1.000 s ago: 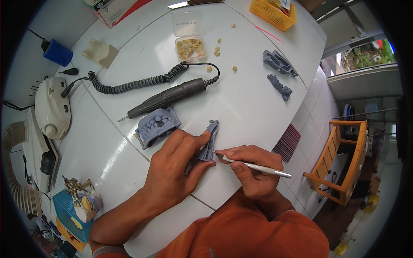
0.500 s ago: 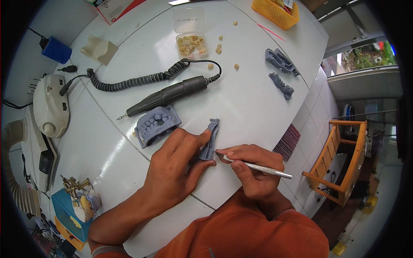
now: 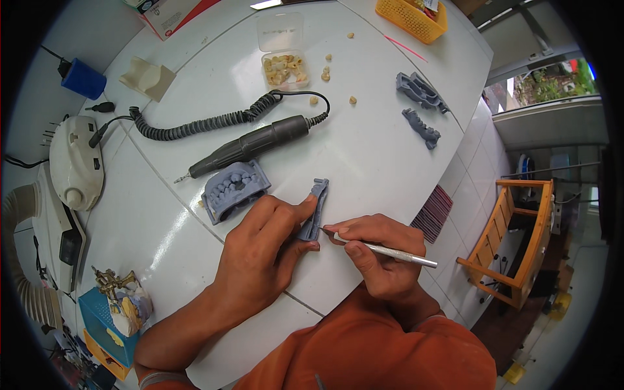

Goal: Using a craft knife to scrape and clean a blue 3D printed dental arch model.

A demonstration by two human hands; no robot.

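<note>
My left hand [image 3: 260, 253] grips a narrow grey-blue molded piece [image 3: 317, 201] between fingers and thumb, holding it upright along the view. My right hand [image 3: 383, 257] is closed on a slim silver knife [image 3: 406, 256], its blade end touching or very close to the lower right edge of that piece. Just behind my left hand lies a grey-blue dental model [image 3: 235, 188] with tooth shapes. A dark rotary handpiece [image 3: 250, 143] rests beyond it, its coiled cord [image 3: 188, 129] running to a cream control unit [image 3: 75, 162].
Two grey molded pieces [image 3: 419, 91], a lidded box [image 3: 284, 69] of small tooth-shaped bits, and a yellow basket [image 3: 409, 16] sit toward the back. A blue container [image 3: 97, 315] stands at lower left. Right of the tiled table's edge are the floor and a wooden frame [image 3: 504, 237].
My hands, the knife and the held piece stay in almost the same place. The whole view shifts slightly; little else differs.
</note>
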